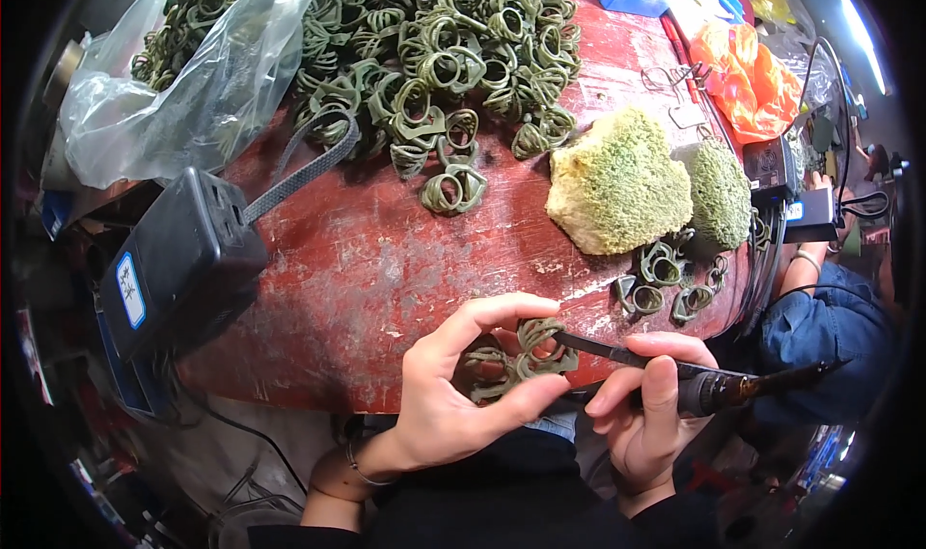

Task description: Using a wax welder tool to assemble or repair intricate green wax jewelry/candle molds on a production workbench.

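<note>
My left hand (pixel 439 399) is closed on a pair of dull green ring-shaped pieces (pixel 540 348), pinched between thumb and fingers above the table's near edge. In my right hand (pixel 644 438) is a slim tool with a dark handle (pixel 712 391) and a narrow dark blade. The blade tip touches, or nearly touches, the upper part of the right-hand ring piece; I cannot tell which. Part of the other piece is hidden by my left fingers. Beyond my hands, a large heap of similar green ring pieces (pixel 444 47) covers the far side of the table.
The worn red table (pixel 357 288) carries a black box with a strap (pixel 183 260) at left and a clear plastic bag (pixel 193 105) behind it. Two rough yellow-green blocks (pixel 622 182) stand at right beside several loose rings. An orange bag (pixel 743 81) lies farther back. Another person's blue-clothed leg (pixel 820 346) is at right.
</note>
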Available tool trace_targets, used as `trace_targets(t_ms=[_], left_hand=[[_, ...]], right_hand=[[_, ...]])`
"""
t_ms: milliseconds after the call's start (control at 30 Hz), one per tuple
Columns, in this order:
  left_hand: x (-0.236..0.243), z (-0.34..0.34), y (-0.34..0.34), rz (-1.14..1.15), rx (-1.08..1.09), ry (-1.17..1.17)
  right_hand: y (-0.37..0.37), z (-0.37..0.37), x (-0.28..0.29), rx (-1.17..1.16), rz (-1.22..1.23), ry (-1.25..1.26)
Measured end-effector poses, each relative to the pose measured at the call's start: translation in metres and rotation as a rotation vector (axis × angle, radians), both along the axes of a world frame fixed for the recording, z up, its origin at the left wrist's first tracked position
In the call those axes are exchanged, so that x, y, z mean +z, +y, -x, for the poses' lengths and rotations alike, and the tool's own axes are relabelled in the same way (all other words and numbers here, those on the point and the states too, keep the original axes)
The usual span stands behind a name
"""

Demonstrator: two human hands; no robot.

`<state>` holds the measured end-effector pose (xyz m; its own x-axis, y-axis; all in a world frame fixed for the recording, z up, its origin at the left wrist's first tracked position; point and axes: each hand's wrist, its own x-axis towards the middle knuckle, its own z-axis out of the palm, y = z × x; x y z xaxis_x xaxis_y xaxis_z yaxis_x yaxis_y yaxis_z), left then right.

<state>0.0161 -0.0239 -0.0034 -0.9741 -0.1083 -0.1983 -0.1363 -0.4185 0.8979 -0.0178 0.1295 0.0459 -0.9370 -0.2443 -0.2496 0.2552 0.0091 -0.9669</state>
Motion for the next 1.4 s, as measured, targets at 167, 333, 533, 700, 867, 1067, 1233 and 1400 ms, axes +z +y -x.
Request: trace_targets(t_ms=[167,333,533,700,867,1067,1233,1400], left_hand=[[0.002,0.003,-0.005,-0.138,-0.043,0.006],[-0.005,-0.001,-0.002,0.034,0.061,-0.017],[-0.01,-0.002,0.003,0.082,0.18,0.06],[-0.01,-0.004,0.003,0.08,0.199,0.067],[-0.009,-0.003,0.004,-0.005,0.217,0.112],[-0.009,-0.004,0.003,0.027,0.207,0.111],[-0.011,-0.005,0.003,0.04,0.217,0.115],[-0.01,-0.003,0.004,0.047,0.239,0.156]], right_hand=[[0.001,0.001,0.005,-0.039,-0.056,0.057],[-0.002,-0.008,0.008,-0.061,0.003,0.086],[-0.003,-0.008,-0.005,0.015,0.045,0.106],[-0.004,-0.01,-0.01,0.019,0.096,0.122],[-0.004,-0.01,-0.013,-0.001,0.052,0.133],[-0.004,-0.016,-0.008,-0.017,0.029,0.137],[-0.006,-0.015,-0.009,-0.038,0.013,0.182],[-0.009,-0.014,-0.011,-0.076,0.02,0.233]])
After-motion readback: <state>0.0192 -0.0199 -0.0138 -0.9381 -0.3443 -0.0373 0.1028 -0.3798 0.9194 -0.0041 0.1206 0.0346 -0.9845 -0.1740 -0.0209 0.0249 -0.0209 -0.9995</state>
